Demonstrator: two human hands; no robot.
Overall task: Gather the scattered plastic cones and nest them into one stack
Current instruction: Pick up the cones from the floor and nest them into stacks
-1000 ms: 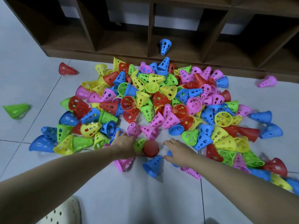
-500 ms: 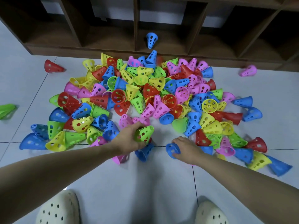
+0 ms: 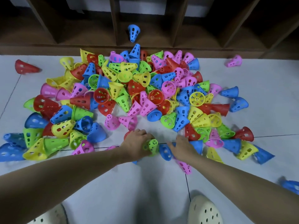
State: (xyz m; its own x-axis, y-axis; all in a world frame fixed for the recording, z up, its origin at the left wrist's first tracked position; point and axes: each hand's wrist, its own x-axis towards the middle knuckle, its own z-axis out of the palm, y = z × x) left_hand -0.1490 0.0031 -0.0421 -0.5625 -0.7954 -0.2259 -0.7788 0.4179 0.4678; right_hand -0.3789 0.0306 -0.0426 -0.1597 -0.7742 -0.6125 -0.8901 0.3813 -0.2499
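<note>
Lone red cone [image 3: 24, 67] lies on its side near the floor's far left edge, apart from the rest. Big pile of cones [image 3: 126, 88], red, yellow, blue, green, pink, spreads over the tiled floor [image 3: 113, 183] up to the shelf base. Most lie tipped over, none stacked tall. White perforated shoe [image 3: 48, 215] at the near edge, left. Left hand [image 3: 135, 143] reaches to the pile's near edge, fingers curled round a green cone [image 3: 151, 145] with its narrow end pointing right; a bit of red shows under the hand, unclear what. Blue cone [image 3: 165, 151] lies just right of the green one, touching the right hand [image 3: 183, 148]; that hand is palm down, fingers spread and fairly straight on it, not wrapped round anything I can see. Pink cone [image 3: 184, 167] under the right wrist. One blue cone [image 3: 134, 32] sits inside the wooden shelf [image 3: 202, 34] at the far edge. Second shoe [image 3: 204, 210] near edge, right. Stray pink cone [image 3: 234, 61] far right by the shelf.
</note>
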